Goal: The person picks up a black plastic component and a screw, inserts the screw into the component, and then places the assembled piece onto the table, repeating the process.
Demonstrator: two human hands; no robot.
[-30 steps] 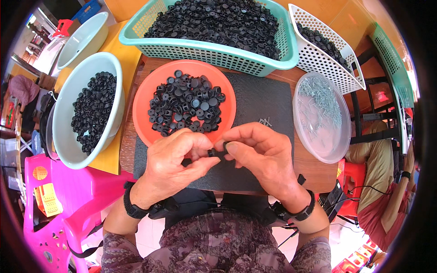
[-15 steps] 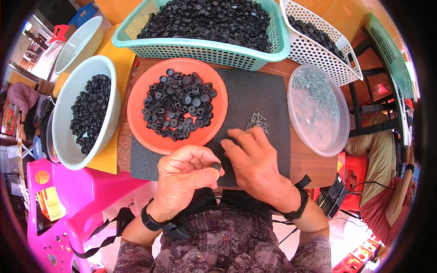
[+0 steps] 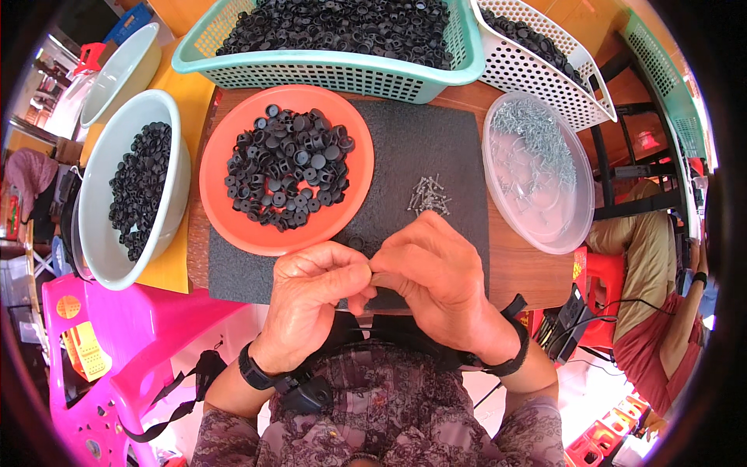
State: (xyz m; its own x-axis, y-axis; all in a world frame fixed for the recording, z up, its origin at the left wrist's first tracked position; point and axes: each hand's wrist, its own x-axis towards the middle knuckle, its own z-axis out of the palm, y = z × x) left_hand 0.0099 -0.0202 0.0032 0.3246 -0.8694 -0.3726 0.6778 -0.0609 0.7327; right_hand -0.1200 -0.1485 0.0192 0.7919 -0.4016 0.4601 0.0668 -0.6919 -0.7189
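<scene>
Left hand [image 3: 311, 284]: thumb and bent fingers pressed together, lower centre. Right hand [image 3: 440, 272]: curled beside it, fingers drawn in, tips meeting the left thumb tip or nearly so. Can't tell what's pinched; the fingers hide it. Dark band on each wrist, patterned sleeves below.

Both hands over the near part of the black mat [image 3: 405, 132], frame centre. Screws [image 3: 429, 195] in a small loose pile on the mat, just above the right hand. Orange bowl [image 3: 212, 194] just above the left hand, left of centre, partly over the mat; heap of black parts [image 3: 288, 167] in it, some orange bottom showing through.

Farther out: clear tub [image 3: 537, 226] right of the mat on the brown table [image 3: 537, 272], more screws inside, bunched toward its upper end. Teal basket [image 3: 327, 74], top centre, full of black parts. White basket [image 3: 537, 86], upper right, black parts too. Pale bowl [image 3: 175, 187] at left, black parts; second bowl [image 3: 117, 78] behind it, upper left. Pink chair [image 3: 156, 311], lower left. Right edge: seated person [image 3: 642, 265], tan trousers, red top; red stool [image 3: 603, 311] near.
</scene>
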